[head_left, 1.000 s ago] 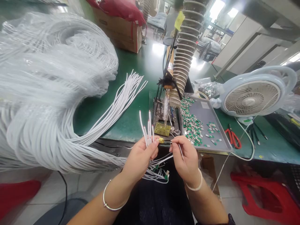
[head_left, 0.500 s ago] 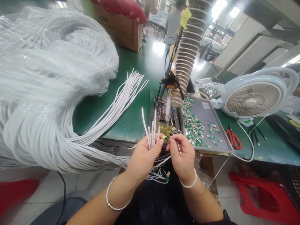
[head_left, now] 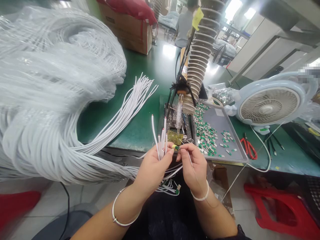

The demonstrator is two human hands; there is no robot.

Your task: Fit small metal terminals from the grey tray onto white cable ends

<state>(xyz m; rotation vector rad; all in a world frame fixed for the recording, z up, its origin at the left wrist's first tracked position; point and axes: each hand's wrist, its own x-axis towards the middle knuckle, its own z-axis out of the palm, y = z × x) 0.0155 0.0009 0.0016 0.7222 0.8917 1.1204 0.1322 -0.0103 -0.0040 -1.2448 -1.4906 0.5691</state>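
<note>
My left hand (head_left: 153,168) is closed round several white cables (head_left: 161,138) whose ends stand upright above the fingers. Its thumb and forefinger pinch a small green connector board (head_left: 176,147). My right hand (head_left: 193,165) is closed in a pinch beside that board and holds a thin solder wire (head_left: 192,162) that runs down past the wrist. Both hands hover at the front edge of the green bench (head_left: 140,126), just before the soldering iron stand (head_left: 179,110). More finished cable ends (head_left: 170,188) hang below my hands.
A huge bagged coil of white cables (head_left: 50,93) fills the left. A grey tray (head_left: 225,130) with several green connector pieces lies right of the iron stand. Red cutters (head_left: 247,146) and a white fan (head_left: 271,103) stand further right. A red stool (head_left: 282,208) sits on the floor. A person stands far behind.
Both hands have shifted slightly left and closer together around the small green board. The view has tilted a little; the bench items have not moved.
</note>
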